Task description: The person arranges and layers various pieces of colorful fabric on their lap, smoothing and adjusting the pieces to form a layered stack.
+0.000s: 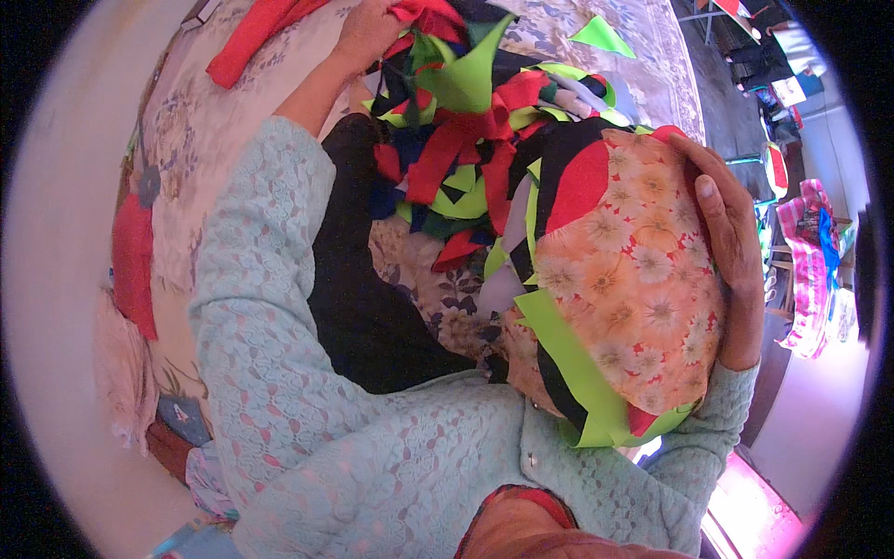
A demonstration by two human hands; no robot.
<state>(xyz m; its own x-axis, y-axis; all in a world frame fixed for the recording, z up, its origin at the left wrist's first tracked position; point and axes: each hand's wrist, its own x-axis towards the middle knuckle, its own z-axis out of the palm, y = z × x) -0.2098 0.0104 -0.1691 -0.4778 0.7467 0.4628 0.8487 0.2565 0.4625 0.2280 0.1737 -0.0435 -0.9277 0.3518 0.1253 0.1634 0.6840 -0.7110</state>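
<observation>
The scraps (pixel 438 158) lie in a loose heap on the patterned table cover (pixel 643 88), between the 2 hands: on the far side of the body, left of the bundle (pixel 643 270) and partly touching it. The left hand (pixel 368 37) is nearer to them, at the heap's far left edge among red and green pieces; its fingertips are hidden there, so I cannot tell whether they pinch anything.

The bundle, layered cloth with an orange floral top, is at the right, close against the chest. Its long axis runs near to far. The right hand (pixel 731 219) cups its right edge, fingers extended toward the far end and thumb a little apart; the right arm curves around that side.

Black cloth (pixel 358 289) lies near and left of the heap, beside the left sleeve. Farther left is a red cloth (pixel 247 56); 1 lime piece (pixel 603 37) lies apart, far right. I can read no label, brand or writing on any cloth.
</observation>
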